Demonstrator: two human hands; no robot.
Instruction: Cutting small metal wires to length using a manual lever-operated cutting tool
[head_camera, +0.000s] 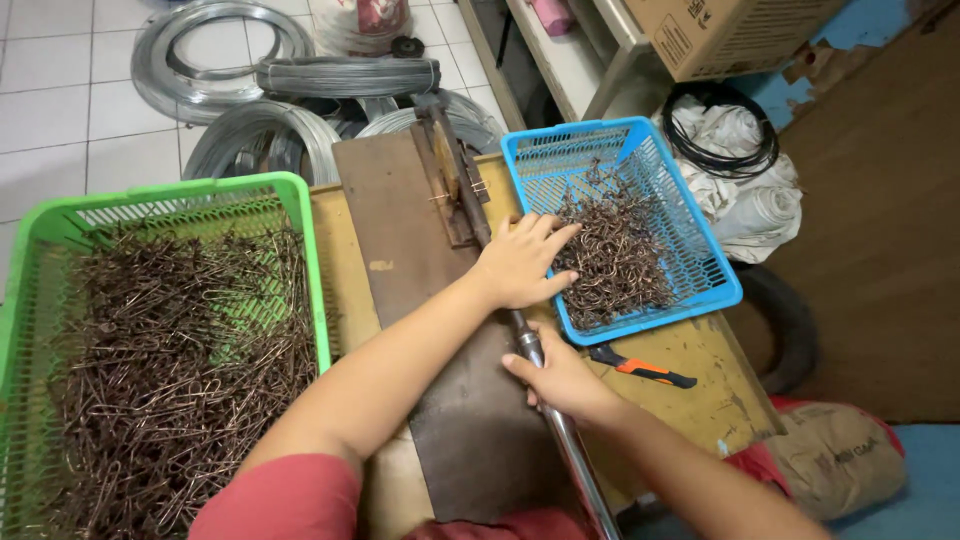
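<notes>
The left hand (522, 262) lay flat, fingers spread wide, reaching across the metal lever (520, 330) so that the fingertips rested on the pile of bent brown wire pieces (615, 262) at the near-left edge of the blue basket (720, 285); whether any piece was pinched under the palm could not be told. The right hand (560, 380) was closed around the lever's shiny tubular handle, thumb on top, about midway along its visible length. The lever ran diagonally from a pivot bracket (455, 170) at the far end of the dark steel plate (440, 380) down toward the lower edge of the view. The plate lay lengthwise on the yellow desk (700, 360), between the two baskets. The blue basket sat on the desk to the right of the plate, tilted at an angle, its wire pieces heaped toward the near side. The green basket (310, 260) stood to the left, touching the desk edge or just beside it, and was filled with a much larger mass of similar wire pieces (170, 360). An orange-handled tool (640, 368) lay on the desk just in front of the blue basket, near the right hand. Coils of grey wire (260, 110) lay on the tiled floor beyond the desk.
</notes>
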